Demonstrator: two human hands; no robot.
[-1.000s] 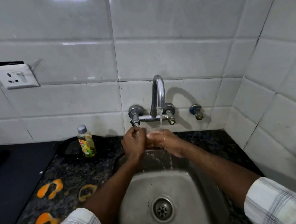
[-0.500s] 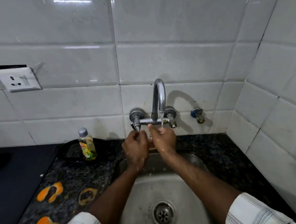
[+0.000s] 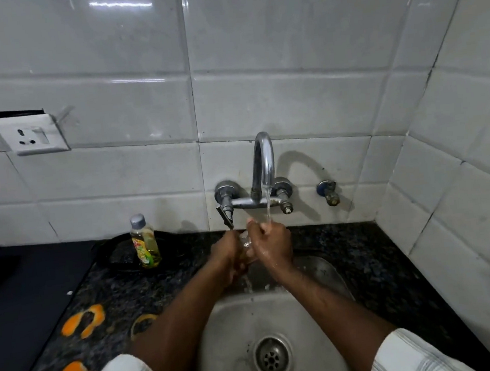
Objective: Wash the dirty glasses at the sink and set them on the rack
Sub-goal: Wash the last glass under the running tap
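Glass (image 3: 246,244): we've got it sandwiched between both hands right under the tap, over the back of the sink, so the runoff drops into the basin and not onto the tabletop.
Left hand (image 3: 228,254): fingers curled round the glass, steadying it.
Right hand (image 3: 275,246): wrapped on the other side, with the stream landing on it. It's probably rubbing the rim, but the glass is mostly hidden, so we can't swear to that.
Tap (image 3: 263,165): running in a thin stream.
Sink (image 3: 230,321): steel and wet.
Tabletop (image 3: 113,290): dark speckled stone, with a soap bottle (image 3: 145,242) well left of the hands and some orange marks (image 3: 83,320) nearer us.
Room: white-tiled corner, socket (image 3: 31,135) up on the left.
Rack: not in view, so we reckon we're mid-rinse.
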